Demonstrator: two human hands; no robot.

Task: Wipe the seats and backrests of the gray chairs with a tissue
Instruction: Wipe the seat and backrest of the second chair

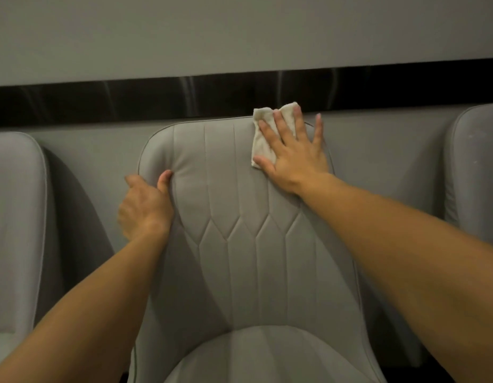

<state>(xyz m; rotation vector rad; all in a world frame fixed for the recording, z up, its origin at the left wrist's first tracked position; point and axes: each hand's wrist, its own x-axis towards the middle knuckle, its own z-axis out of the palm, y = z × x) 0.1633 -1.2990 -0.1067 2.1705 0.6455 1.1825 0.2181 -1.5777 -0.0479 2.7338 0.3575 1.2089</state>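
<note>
A gray padded chair with stitched lines fills the middle; its backrest (pixel 234 189) rises toward the wall and its seat (pixel 267 355) curves at the bottom. My right hand (pixel 292 153) lies flat, fingers spread, pressing a folded off-white tissue (pixel 263 134) against the backrest's upper right corner. The tissue's top edge sticks out above the fingertips. My left hand (pixel 145 205) grips the backrest's left edge, thumb on the front and fingers hidden behind.
A second gray chair (pixel 15 217) stands at the left and a third (pixel 475 167) at the right. Behind them runs a gray wall with a dark glossy band (pixel 129 100). Narrow gaps separate the chairs.
</note>
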